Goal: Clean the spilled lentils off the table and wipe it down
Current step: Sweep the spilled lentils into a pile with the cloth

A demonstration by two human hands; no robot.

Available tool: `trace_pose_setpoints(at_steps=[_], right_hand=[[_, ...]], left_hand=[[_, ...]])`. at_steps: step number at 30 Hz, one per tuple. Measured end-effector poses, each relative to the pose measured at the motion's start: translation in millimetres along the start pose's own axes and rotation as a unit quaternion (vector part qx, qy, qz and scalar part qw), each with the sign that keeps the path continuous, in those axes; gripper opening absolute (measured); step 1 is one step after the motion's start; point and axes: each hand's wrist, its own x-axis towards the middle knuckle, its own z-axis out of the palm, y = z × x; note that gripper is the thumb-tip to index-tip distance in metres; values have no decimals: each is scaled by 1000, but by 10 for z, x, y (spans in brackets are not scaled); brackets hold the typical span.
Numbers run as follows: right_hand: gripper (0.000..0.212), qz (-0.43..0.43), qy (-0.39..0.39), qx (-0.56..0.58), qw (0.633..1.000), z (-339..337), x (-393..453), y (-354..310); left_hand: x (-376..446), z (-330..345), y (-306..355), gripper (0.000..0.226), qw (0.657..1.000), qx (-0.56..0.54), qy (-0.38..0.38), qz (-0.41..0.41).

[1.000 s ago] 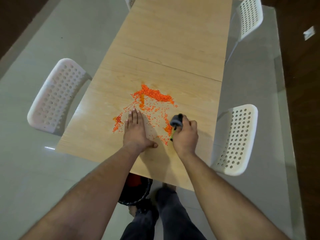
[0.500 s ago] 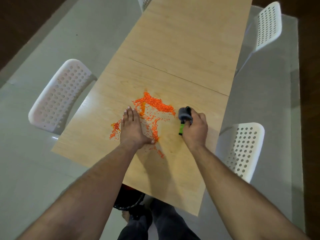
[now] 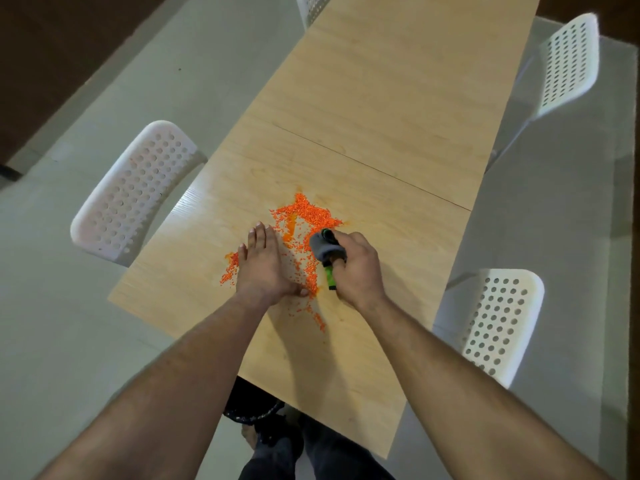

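Observation:
Orange lentils (image 3: pixel 308 216) lie scattered on the light wooden table (image 3: pixel 381 109), thickest in a heap just beyond my hands, with thinner trails toward me. My left hand (image 3: pixel 265 265) lies flat on the table with straight fingers, at the left side of the spill. My right hand (image 3: pixel 356 268) grips a grey cleaning tool with a green part (image 3: pixel 325 252), held against the table at the right side of the lentils.
White perforated chairs stand at the left (image 3: pixel 135 188), near right (image 3: pixel 498 320) and far right (image 3: pixel 568 64) of the table. A dark round bin (image 3: pixel 249 407) sits under the table's near edge by my legs. Grey floor surrounds the table.
My right hand has swept the tool leftward and toward me into the lentils, pushing them closer to my left hand. The left hand stays flat in about the same spot.

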Motion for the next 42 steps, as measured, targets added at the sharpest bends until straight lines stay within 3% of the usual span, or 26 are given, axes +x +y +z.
trace_pose_setpoints(at_steps=[3,6,8,12,17,21,26,32,34,39,42], right_hand=[[58,-2,36,12,999,-159,25,130],[52,26,85,-1,996,-332,187,251],[48,37,94,-11,995,-409,319,295],[44,39,68,-23,997,-501,515,282],[45,26,45,-49,997,-532,714,218],[49,31,30,-95,995,-421,804,99],[54,20,-26,-95,995,-181,738,-103],[55,-51,-151,-51,986,-87,544,-207],[55,-56,-139,-32,988,-138,579,-169],[56,-33,-24,-35,999,-259,975,-125],[51,-12,-35,-63,997,-220,1224,-213]], left_hand=[[24,-30,-14,136,999,-12,32,5],[99,-6,-49,67,996,-43,81,23],[133,31,-78,34,993,-44,105,35],[82,73,-86,17,991,-37,119,56],[46,55,-159,33,988,-71,109,84],[74,6,-235,72,986,-89,125,65],[166,-72,-315,116,998,-49,41,23],[185,-191,-317,117,998,-62,15,13],[185,-229,-360,115,997,-71,8,21],[166,-226,-410,120,995,-93,-7,27],[176,-244,-403,121,996,-92,-11,16]])
